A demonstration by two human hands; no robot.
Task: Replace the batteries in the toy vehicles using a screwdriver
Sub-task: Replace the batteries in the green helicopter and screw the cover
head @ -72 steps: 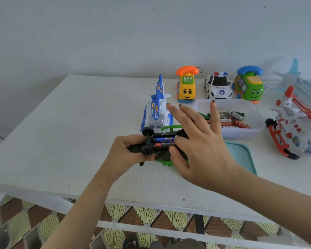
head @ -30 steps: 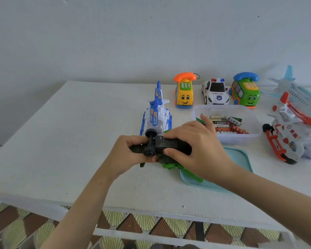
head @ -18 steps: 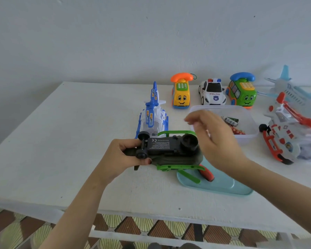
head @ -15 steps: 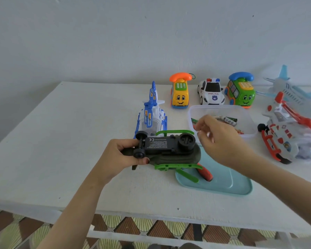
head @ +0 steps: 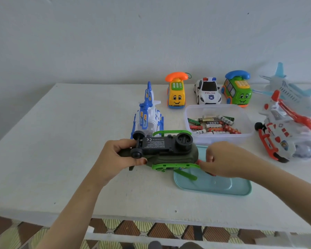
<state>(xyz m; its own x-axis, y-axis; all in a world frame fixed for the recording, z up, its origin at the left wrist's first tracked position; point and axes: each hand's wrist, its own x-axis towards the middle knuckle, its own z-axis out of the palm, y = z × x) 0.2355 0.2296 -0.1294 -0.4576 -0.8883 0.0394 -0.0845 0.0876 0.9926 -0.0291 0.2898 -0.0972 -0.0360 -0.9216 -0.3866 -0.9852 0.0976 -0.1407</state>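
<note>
Teal lid (head: 223,186) near the table (head: 61,159) edge, right hand (head: 223,159) curled over the red screwdriver (head: 211,174) lying on it. Left hand (head: 115,157) grips the dark green helicopter (head: 171,153) by its tail, belly-up. Just behind: clear tub (head: 223,139) of batteries (head: 214,125).

Left hand (head: 115,157) holds upturned helicopter (head: 169,151); right hand (head: 223,159) grips screwdriver (head: 198,161).

We find scene bright, light soft and diffuse; source direction unclear. White table (head: 65,144) and wall (head: 115,42) look washed, low contrast. Only faint, short shadow under dark green toy helicopter (head: 169,155). We note wide-angle bowing: table edges curve. Centre fairly crisp; light-blue toy aeroplane (head: 293,92) at right edge hazy; tiled floor (head: 151,229) at bottom smeared.
</note>
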